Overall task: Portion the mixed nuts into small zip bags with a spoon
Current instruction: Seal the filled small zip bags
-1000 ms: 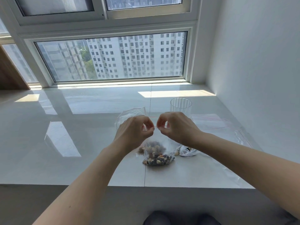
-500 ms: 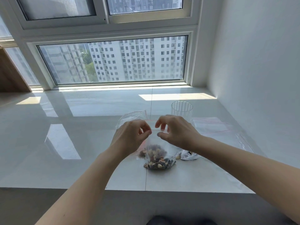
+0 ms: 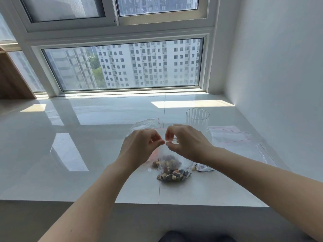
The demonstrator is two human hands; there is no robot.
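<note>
Both hands, left hand (image 3: 139, 145) and right hand (image 3: 187, 144), are pinched on the zip bag (image 3: 172, 165) top; its strip should be pressed evenly across, nuts (image 3: 173, 175) kept low.

The two hands have closed the gap along the top of the small zip bag (image 3: 172, 165). A second ago the left hand (image 3: 139, 147) and right hand (image 3: 187, 144) pinched the red-lined top edge a short way apart, with a stretch of the strip showing between them. Half a second ago the right hand's fingers had lifted and spread a little. Now the right thumb and forefinger pinch the strip again, almost touching the left hand's fingertips (image 3: 161, 141). The nuts (image 3: 173, 173) hanging below the hands sit slightly more to the right hand's side.
</note>
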